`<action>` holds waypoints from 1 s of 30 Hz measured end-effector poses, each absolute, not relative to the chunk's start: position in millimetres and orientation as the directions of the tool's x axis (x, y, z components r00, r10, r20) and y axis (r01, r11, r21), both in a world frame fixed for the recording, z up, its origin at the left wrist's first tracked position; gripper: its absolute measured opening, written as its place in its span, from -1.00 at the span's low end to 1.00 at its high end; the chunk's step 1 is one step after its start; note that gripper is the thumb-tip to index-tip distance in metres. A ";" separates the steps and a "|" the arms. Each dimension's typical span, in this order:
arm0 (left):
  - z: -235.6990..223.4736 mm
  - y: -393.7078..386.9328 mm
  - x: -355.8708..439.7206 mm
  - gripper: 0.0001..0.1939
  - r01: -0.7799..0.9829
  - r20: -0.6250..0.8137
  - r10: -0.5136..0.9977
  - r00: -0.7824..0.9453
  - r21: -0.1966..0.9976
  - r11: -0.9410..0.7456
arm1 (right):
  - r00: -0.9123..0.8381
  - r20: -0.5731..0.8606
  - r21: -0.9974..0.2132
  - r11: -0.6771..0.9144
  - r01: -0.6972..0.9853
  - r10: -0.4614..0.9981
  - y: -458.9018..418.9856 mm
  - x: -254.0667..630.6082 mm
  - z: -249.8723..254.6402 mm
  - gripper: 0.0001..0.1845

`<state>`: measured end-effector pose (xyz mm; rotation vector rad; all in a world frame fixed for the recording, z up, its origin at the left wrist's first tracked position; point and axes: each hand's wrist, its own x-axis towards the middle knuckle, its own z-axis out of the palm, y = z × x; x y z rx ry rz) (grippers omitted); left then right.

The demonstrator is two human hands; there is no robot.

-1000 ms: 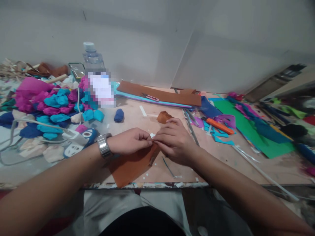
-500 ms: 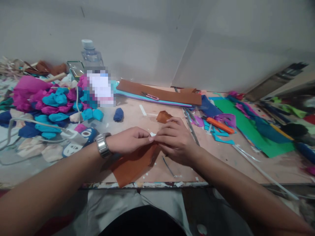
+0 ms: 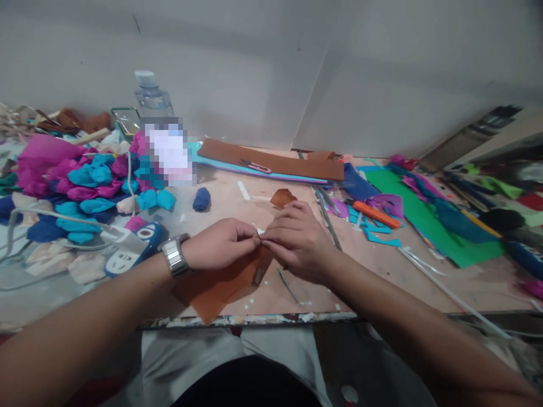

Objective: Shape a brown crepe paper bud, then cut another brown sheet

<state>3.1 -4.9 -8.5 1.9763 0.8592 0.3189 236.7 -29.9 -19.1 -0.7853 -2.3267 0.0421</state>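
My left hand [image 3: 223,244], with a metal watch [image 3: 175,255] on its wrist, pinches the top edge of a thin brown sheet [image 3: 216,288] between thumb and forefinger. It looks like crepe paper or thin cloth; I cannot tell which. Fingertip to fingertip with it, my right hand [image 3: 299,240] has its fingers closed on the same edge. A small white bit [image 3: 260,232] shows at the meeting point. The sheet slants down to the table's front edge. Just beyond my right hand lies a small crumpled brown piece [image 3: 282,198].
Left are a heap of pink and blue crumpled pieces [image 3: 85,175], a power strip [image 3: 131,249] with a cable and a bottle [image 3: 153,99]. Behind lie small snips [image 3: 255,167] on a folded brown strip [image 3: 288,161]. An orange cutter [image 3: 376,215] and green sheet [image 3: 424,217] lie right.
The brown sheet has shifted and shows more to the left under my left wrist. Both hands stay pinched together with small finger movements. The whole view has slid slightly.
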 end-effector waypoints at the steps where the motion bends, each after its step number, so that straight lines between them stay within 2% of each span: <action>1: -8.1 -5.6 3.4 -0.65 0.444 -0.100 0.687 0.720 0.827 -0.345 | -0.592 0.589 -0.231 0.816 0.529 0.550 -30.0 236.4 -18.9 -0.90; 7: -5.1 -8.2 4.0 -0.68 0.495 -0.062 0.691 0.720 0.744 -0.449 | -0.598 0.579 -0.218 0.811 0.542 0.555 -29.5 236.0 -19.5 -0.91; 13: -4.7 -6.1 2.7 -0.61 0.456 -0.097 0.670 0.736 0.802 -0.385 | -0.572 0.572 -0.286 0.796 0.533 0.588 -28.0 237.1 -21.1 -0.94; 18: -6.6 -4.8 3.7 -0.53 0.466 -0.095 0.695 0.712 0.805 -0.368 | -0.582 0.574 -0.260 0.802 0.538 0.576 -27.5 237.8 -21.5 -0.90; 23: -6.9 -3.6 3.5 -0.57 0.467 -0.064 0.701 0.711 0.788 -0.401 | -0.592 0.579 -0.239 0.811 0.534 0.560 -27.6 238.3 -21.3 -0.91; 30: -3.9 -8.1 4.1 -0.61 0.539 -0.005 0.723 0.691 0.670 -0.510 | -0.586 0.593 -0.224 0.812 0.539 0.553 -27.7 238.3 -20.1 -0.90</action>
